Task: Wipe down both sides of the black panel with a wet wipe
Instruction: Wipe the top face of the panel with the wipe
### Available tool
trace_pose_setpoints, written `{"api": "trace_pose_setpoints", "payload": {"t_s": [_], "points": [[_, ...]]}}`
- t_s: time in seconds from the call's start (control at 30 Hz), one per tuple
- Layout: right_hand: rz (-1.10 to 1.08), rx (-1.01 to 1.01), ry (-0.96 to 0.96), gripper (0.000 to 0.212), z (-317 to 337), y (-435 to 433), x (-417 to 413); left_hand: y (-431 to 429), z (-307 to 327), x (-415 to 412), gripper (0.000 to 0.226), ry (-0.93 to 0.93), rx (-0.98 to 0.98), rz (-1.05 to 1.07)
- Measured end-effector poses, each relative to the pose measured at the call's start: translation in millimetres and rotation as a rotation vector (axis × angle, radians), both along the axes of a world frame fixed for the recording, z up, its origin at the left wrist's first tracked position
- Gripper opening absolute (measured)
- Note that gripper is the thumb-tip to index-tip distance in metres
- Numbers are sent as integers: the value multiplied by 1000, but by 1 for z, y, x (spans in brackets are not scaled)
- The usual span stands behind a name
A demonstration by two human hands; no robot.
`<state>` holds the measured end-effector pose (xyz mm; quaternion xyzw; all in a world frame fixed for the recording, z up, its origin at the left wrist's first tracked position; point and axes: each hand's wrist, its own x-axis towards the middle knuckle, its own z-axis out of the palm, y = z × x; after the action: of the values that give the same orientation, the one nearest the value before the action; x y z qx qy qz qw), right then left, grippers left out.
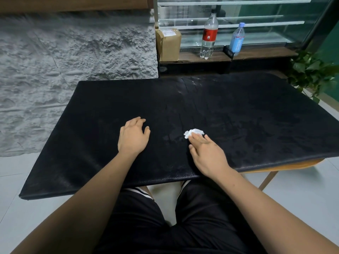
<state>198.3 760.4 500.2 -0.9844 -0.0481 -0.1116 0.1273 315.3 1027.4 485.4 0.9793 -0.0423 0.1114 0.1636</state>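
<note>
One black panel [238,110] is being shown mid-frame, two hands being rested on it: left hand [133,138] loosely spread and empty, right hand [208,154] straight-fingered. Behind, upper right, one box [169,44], one red-labelled bottle [209,35], one blue bottle [237,38] and one plant [310,74] are being kept. One crumpled wet wipe [195,132] is being pressed under the right fingertips, right of centre.

Under my palms the black panel [183,110] looks like grained, matt leather with a stitched edge and damp streaks. The wet wipe [193,133] is crumpled white tissue. The wall [73,52] is rough grey plaster.
</note>
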Motion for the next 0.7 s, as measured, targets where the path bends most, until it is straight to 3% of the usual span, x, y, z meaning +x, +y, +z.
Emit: {"api": "trace_pose_setpoints", "payload": {"t_s": [0.3, 0.7], "points": [[261, -2, -1, 43, -3, 70, -7, 1, -3, 1, 48, -23, -16, 0], [332, -24, 36, 34, 0, 66, -2, 2, -5, 3, 48, -24, -15, -1]]}}
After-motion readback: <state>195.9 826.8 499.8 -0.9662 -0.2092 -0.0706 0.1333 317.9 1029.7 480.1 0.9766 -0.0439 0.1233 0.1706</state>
